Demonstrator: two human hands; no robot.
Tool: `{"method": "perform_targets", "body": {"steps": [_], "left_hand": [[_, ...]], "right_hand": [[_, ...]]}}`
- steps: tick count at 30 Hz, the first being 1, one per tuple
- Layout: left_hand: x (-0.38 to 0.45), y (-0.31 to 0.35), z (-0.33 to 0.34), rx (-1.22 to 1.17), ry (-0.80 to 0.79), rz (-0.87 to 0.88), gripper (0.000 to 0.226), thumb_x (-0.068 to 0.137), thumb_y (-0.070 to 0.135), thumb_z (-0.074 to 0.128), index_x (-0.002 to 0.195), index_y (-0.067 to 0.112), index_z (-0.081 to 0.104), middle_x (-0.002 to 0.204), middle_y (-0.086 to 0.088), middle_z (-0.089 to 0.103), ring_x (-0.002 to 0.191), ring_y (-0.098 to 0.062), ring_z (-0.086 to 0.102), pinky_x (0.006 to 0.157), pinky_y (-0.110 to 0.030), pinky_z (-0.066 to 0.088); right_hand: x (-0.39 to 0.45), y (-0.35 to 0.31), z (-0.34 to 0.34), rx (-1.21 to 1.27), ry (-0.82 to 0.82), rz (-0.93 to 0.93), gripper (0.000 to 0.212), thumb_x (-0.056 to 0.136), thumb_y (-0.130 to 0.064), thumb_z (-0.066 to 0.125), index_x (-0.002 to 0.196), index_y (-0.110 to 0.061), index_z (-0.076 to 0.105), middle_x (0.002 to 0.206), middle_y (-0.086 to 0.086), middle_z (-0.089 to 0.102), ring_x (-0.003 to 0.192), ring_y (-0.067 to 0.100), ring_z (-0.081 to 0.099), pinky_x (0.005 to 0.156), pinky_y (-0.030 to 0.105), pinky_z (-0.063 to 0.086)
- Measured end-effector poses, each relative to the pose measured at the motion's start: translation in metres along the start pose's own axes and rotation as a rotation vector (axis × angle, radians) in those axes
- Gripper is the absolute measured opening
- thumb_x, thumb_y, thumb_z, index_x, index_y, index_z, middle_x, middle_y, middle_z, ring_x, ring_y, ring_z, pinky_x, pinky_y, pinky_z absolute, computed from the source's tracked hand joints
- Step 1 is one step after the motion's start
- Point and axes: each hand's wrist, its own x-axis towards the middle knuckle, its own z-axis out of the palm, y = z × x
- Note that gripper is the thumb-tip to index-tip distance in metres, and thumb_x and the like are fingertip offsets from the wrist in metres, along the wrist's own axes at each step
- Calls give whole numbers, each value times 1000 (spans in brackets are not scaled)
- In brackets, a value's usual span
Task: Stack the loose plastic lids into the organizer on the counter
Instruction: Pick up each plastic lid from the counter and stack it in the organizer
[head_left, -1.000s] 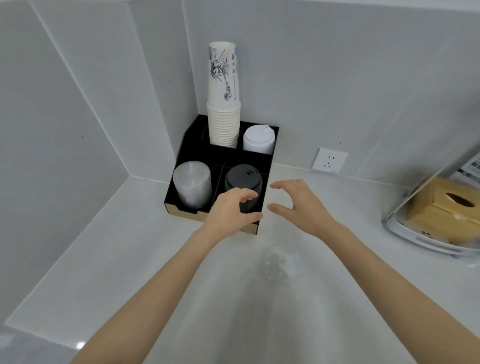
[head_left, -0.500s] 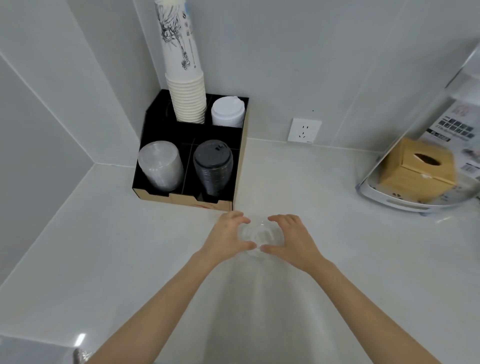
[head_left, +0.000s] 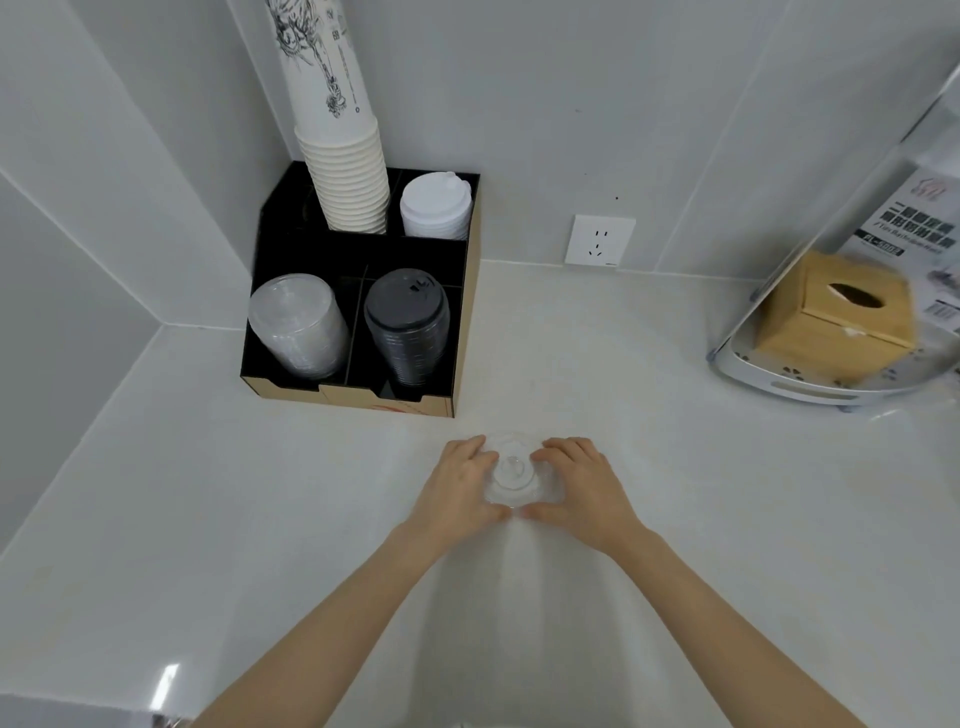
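A small pile of clear plastic lids (head_left: 514, 475) lies on the white counter just in front of the organizer. My left hand (head_left: 460, 486) and my right hand (head_left: 582, 483) cup it from both sides, fingers curled onto its rim. The black organizer (head_left: 465, 332) stands in the corner. Its front left compartment holds a stack of clear lids (head_left: 296, 325), its front right a stack of black lids (head_left: 408, 325), its back right white lids (head_left: 435, 207), and a tall stack of paper cups (head_left: 340, 150) stands at the back left.
A wooden tissue box (head_left: 836, 317) sits on a silver tray (head_left: 769, 382) at the right, under a slanted clear panel. A wall socket (head_left: 600, 240) is behind the counter. Tiled walls close the corner at left and back.
Both hands drew back from the black lid stack in the organizer to the clear lids on the counter and closed around them. The camera tilted down and nearer.
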Motion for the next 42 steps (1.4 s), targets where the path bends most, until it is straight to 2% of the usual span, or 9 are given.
{"method": "perform_targets", "body": {"steps": [6, 13, 17, 24, 29, 34, 37, 40, 42], "left_hand": [[0, 2, -21, -82, 111, -7, 62, 59, 22, 80, 113, 7, 56, 131, -11, 48, 124, -26, 37, 88, -9, 17], [-1, 6, -66, -38, 207, 87, 59, 53, 31, 82, 106, 14, 61, 125, -3, 52, 110, -21, 52, 90, -28, 40], [-5, 9, -100, -75, 287, 137, 63, 56, 26, 82, 113, 13, 58, 130, -6, 49, 117, -20, 49, 97, -23, 34], [-8, 3, -159, -95, 426, 135, 67, 56, 25, 83, 117, 12, 56, 131, -10, 49, 118, -21, 49, 88, -6, 24], [-7, -14, -193, -34, 461, 91, 73, 61, 29, 81, 124, 11, 48, 143, -11, 36, 128, -20, 38, 93, -7, 16], [-7, -37, -218, -37, 524, 34, 72, 59, 21, 82, 123, 16, 50, 140, -17, 44, 136, -22, 31, 101, -21, 26], [-5, -53, -229, -48, 575, -29, 68, 57, 21, 83, 118, 9, 55, 129, -18, 54, 123, -26, 48, 90, -14, 30], [-4, -64, -234, -77, 584, -82, 69, 58, 27, 83, 117, 9, 55, 129, -13, 54, 114, -25, 53, 94, -19, 34], [-3, -71, -237, -100, 584, -99, 65, 58, 27, 83, 115, 9, 57, 125, -12, 57, 108, -24, 56, 85, -14, 34]], "right_hand": [[6, -9, -15, 104, 67, -38, 64, 61, -40, 80, 117, -19, 57, 130, 2, 53, 123, 20, 39, 104, 29, 31], [19, -36, -39, 151, 150, -118, 60, 60, -39, 82, 113, -20, 60, 126, 0, 55, 120, 17, 40, 99, 22, 29], [33, -59, -55, 170, 208, -169, 59, 60, -40, 81, 112, -21, 61, 128, 1, 55, 121, 16, 41, 100, 23, 29], [71, -112, -83, 149, 256, -312, 59, 60, -39, 82, 111, -19, 62, 121, 0, 59, 116, 17, 44, 98, 24, 33], [103, -151, -88, 116, 265, -401, 60, 61, -41, 81, 113, -17, 61, 124, 3, 59, 116, 21, 46, 100, 28, 33], [131, -183, -85, 96, 233, -455, 61, 63, -44, 78, 115, -19, 60, 128, 3, 57, 119, 21, 44, 103, 33, 33], [150, -199, -78, 63, 199, -489, 62, 63, -44, 78, 116, -18, 60, 130, 2, 57, 120, 21, 44, 99, 25, 27], [166, -207, -71, 33, 164, -510, 61, 64, -46, 77, 116, -19, 60, 128, 2, 58, 117, 21, 44, 102, 30, 33], [176, -211, -64, 27, 149, -508, 58, 65, -47, 76, 114, -19, 61, 125, 2, 60, 116, 21, 44, 102, 34, 35]]}}
